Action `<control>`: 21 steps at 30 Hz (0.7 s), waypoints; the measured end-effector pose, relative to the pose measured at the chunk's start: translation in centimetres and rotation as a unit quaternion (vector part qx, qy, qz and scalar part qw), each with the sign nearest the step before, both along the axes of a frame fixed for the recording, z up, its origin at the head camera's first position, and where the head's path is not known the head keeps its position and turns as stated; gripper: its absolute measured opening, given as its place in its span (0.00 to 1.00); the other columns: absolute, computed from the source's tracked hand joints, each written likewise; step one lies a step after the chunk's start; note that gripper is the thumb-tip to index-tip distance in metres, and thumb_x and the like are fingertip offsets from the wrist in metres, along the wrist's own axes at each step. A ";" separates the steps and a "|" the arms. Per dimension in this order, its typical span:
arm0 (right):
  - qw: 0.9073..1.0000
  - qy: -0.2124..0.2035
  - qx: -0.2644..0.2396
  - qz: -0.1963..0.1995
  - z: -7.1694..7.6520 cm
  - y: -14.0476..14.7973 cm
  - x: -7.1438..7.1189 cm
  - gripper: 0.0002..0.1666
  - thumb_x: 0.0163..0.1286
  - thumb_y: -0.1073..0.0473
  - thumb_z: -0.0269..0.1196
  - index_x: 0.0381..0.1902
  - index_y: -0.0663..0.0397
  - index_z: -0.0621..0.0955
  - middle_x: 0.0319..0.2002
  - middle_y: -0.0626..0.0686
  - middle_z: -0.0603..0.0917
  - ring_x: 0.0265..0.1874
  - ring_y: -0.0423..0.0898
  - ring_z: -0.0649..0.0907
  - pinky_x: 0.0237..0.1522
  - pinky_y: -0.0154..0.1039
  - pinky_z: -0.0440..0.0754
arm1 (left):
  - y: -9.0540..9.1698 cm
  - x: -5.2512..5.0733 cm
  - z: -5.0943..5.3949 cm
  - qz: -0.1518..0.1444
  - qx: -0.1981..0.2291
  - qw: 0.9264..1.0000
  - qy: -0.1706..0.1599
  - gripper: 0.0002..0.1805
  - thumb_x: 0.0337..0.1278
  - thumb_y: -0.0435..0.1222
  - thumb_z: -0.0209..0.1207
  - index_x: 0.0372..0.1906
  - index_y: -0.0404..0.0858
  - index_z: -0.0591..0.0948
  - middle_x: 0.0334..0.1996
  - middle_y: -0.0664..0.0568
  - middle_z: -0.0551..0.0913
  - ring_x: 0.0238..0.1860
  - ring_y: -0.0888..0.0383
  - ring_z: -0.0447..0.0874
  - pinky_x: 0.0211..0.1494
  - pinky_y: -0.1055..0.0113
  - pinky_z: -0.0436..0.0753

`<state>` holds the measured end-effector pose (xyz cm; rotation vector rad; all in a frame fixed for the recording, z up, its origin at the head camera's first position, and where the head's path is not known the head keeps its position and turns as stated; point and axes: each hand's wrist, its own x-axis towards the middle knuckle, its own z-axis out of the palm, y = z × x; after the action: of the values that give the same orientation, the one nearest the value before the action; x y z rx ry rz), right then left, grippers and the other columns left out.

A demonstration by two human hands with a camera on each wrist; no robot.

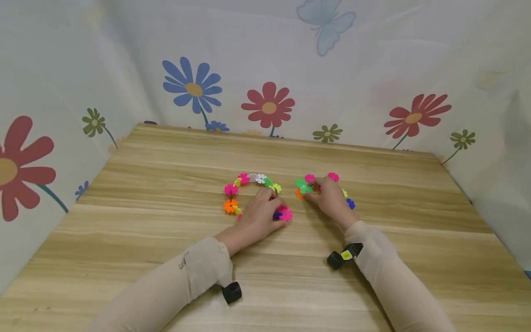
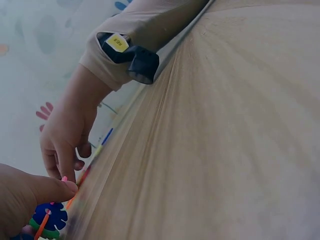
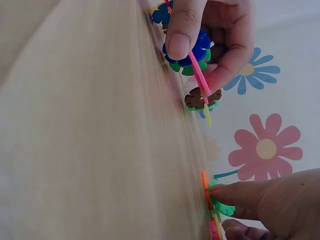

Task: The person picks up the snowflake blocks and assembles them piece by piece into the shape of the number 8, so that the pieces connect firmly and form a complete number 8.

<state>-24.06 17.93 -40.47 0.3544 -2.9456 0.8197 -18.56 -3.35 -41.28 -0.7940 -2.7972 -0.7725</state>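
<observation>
In the head view a ring of linked flower-shaped pieces, with an orange piece [image 1: 230, 206] on its left side, lies on the wooden table. My left hand [image 1: 258, 216] covers the ring's lower right part and pinches it by a pink piece [image 1: 285, 214] and a blue one [image 3: 202, 45]. Just to the right, my right hand [image 1: 331, 199] pinches a green piece [image 1: 306, 189] among a smaller cluster of flower pieces. An orange piece [image 3: 205, 184] stands beside that thumb in the right wrist view. My right palm hides the middle of the cluster.
The wooden table [image 1: 137, 175] reaches back to a white curtain [image 1: 356, 92] printed with flowers and a butterfly. A pink piece [image 1: 333, 176] and a dark blue piece [image 1: 351, 203] mark the right side of the cluster. Each wrist carries a black camera [image 1: 232, 293].
</observation>
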 end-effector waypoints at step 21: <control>0.996 -0.014 -0.084 0.015 1.4 0.2 1.6 0.07 0.63 0.67 0.65 0.38 0.66 0.80 0.32 0.60 0.84 0.28 0.46 0.83 0.32 0.34 0.82 | 0.0 -0.3 -0.2 0.003 0.011 1.000 0.011 0.18 0.46 0.43 0.72 0.43 0.41 0.84 0.43 0.48 0.74 0.45 0.53 0.70 0.50 0.61 0.74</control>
<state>-22.48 18.10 -39.10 0.3790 -2.8752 1.0769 -18.82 -3.37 -41.46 -0.7858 -2.7660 -0.7867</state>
